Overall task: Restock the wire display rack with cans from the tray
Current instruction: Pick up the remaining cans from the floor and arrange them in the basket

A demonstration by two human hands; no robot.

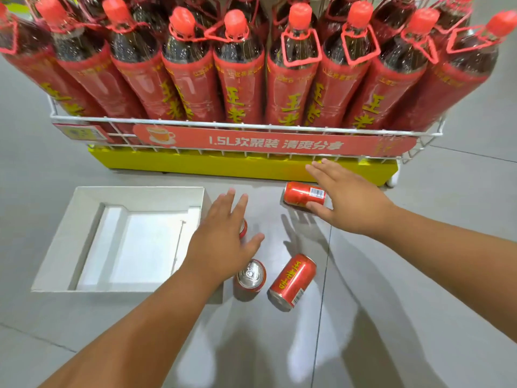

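Nearest the camera, two red aluminium drink cans sit on the grey tiled floor (391, 275): one upright red can with its silver pull-tab lid showing (251, 276), and just beside it a red can lying on its side with yellow lettering and a barcode (292, 281). Above them the person's left hand (223, 242) hovers palm down, fingers (236, 203) spread apart, over a third red can (242, 228) of which only a sliver shows at the palm's edge; whether the hand touches it cannot be told. To the left lies the shallow white cardboard tray (56, 247), no cans in it. Farther on, the right hand (349, 200) reaches across a fourth red can lying on its side (303, 194), thumb against its near end and fingers (316, 166) splayed, not yet closed around it. Behind stands the white wire display rack (246, 125) on a yellow base (195, 163), packed with tall red-labelled, red-capped bottles (237, 79) and fronted by a red banner (274, 142). The step in hand appears to be gathering loose cans from the floor; the next move likely calls for closing each hand firmly round a can, which may roll, then finding free space on the crowded rack.
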